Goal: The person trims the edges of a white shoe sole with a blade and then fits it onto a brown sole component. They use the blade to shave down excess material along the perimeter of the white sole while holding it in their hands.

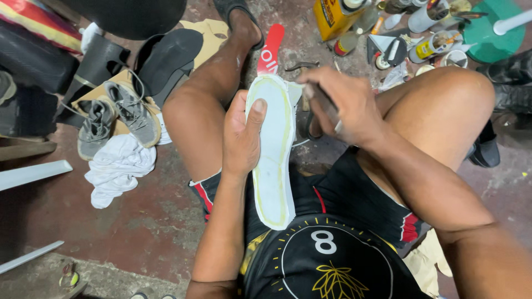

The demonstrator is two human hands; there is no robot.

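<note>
**Two hands at work on a shoe insole, seen from the head camera**

Two bare hands meet over the seated person's lap. At far left, on the dark red concrete floor (138,221), lie a pair of worn grey lace-up sneakers (119,113), a crumpled white cloth (117,166) below them, and a flat black rubber sole sheet (169,58) behind.

Left hand (242,138): its grip is pressed around the long edge of a white foam insole with a yellowish glue line along its rim (274,160), thumb lying across the upper face, fingers hidden behind. The insole stands lengthwise between the knees, toe end pointing away from the body, heel end over the black shorts.

Right hand (341,102): closed on a slim dark tool (320,102), only partly visible, whose working end sits at the insole's upper right edge. What kind of tool it is cannot be told.

Upper right, well apart: a cluster of glue tins and small pots (438,41) beside a yellow rectangular can (331,16).

Judged step: working the insole's rim near the toe. A further pass would call for the left hand steadying or turning the insole so the tool follows the outline.
</note>
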